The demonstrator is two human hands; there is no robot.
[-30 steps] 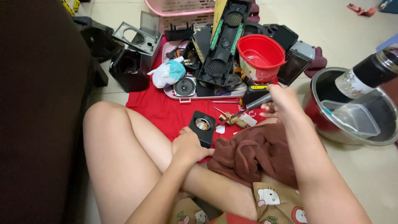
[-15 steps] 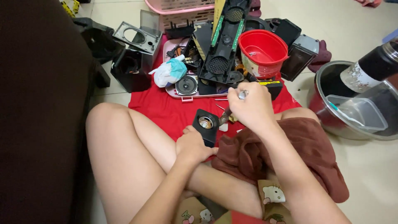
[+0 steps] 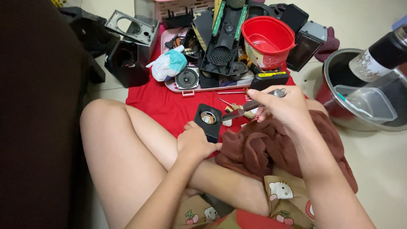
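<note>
Red cloth [image 3: 165, 108] covers the floor; behind sit a red bowl [image 3: 268, 40] and speaker parts. Left hand [image 3: 195, 142] grips a small speaker [image 3: 207, 121]; right hand [image 3: 284, 106] clasps a knife [image 3: 243, 109].

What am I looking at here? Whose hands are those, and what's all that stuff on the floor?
The camera sits on a person's head and looks down, so you see their own knees and hands. They sit on the floor. The left hand holds a small black speaker box. The right hand holds a knife pointed at it. In front lies a red cloth with more speaker parts, a red bowl and a metal bowl. A brown towel lies on the lap.
</note>
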